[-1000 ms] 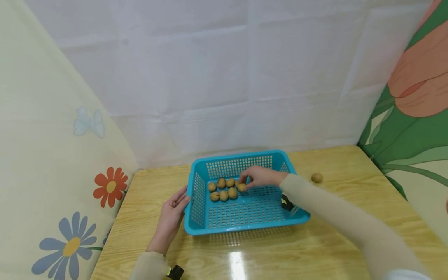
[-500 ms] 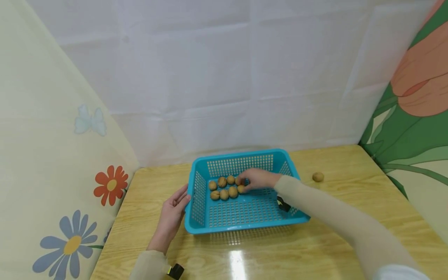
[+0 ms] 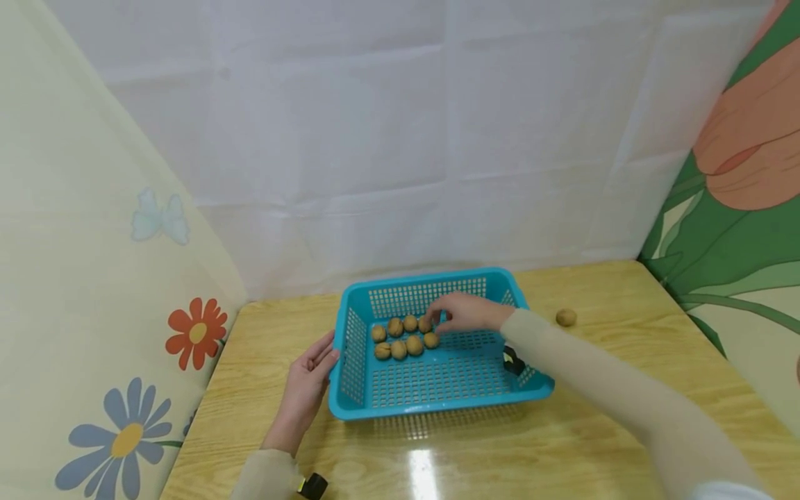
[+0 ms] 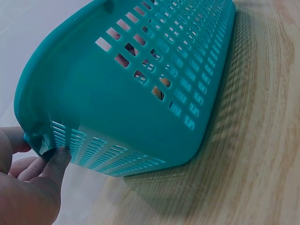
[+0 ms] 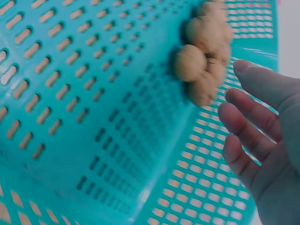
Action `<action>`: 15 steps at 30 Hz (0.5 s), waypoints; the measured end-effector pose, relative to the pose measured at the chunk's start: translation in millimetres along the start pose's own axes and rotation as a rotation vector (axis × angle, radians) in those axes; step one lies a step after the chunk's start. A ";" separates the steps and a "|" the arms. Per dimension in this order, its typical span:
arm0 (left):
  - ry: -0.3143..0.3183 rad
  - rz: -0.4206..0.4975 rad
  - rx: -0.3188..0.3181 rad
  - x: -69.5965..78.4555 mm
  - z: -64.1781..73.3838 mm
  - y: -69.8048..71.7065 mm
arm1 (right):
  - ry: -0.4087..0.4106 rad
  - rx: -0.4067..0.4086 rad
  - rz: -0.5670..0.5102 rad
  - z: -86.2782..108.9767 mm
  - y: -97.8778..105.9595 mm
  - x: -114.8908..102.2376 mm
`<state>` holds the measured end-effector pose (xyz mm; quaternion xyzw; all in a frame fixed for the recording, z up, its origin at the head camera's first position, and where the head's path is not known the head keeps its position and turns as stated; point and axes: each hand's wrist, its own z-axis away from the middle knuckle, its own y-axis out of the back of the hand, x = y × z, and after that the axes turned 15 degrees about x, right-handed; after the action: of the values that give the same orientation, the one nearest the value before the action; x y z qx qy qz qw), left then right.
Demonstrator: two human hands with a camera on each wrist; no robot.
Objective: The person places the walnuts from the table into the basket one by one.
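Observation:
A blue plastic basket (image 3: 437, 406) with slotted walls sits on the table. Inside it, at the left, several walnuts stand in two rows, a back row (image 3: 396, 327) and a front row (image 3: 414, 345). My left hand (image 3: 306, 378) grips the basket's left rim, thumb on top and fingers below, as the left wrist view shows. Over the right end of the rows is my right hand (image 3: 465, 312), its fingertips close to the last walnuts. The right wrist view shows the right hand's fingers (image 5: 234, 117) loosely bent and holding nothing, beside the walnuts (image 5: 191, 63).
One more walnut (image 3: 566, 317) lies on the wooden table (image 3: 600, 389), right of the basket. A white cloth (image 3: 350, 153) hangs behind the table. Flower-printed panels (image 3: 119, 292) stand at both sides.
The right hand's fingers have come off the end walnuts and back slightly to the right, leaving the front row's last walnut uncovered. The left hand stays on the rim.

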<state>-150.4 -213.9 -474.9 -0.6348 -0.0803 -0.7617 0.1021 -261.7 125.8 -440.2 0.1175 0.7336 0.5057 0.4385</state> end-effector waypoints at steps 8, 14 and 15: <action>0.006 0.011 0.001 -0.6 0.4 0.4 | 0.012 0.091 -0.032 19.2 36.0 -6.8; -0.004 -0.003 -0.001 -2.2 -0.9 0.4 | 0.034 0.180 -0.051 38.4 52.6 0.8; -0.004 -0.004 0.001 -2.4 -1.0 0.4 | 0.035 0.192 -0.054 41.6 54.4 3.4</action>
<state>-150.9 -214.4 -477.4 -0.6363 -0.0821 -0.7604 0.1007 -246.7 179.5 -400.3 0.1302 0.7891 0.4229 0.4260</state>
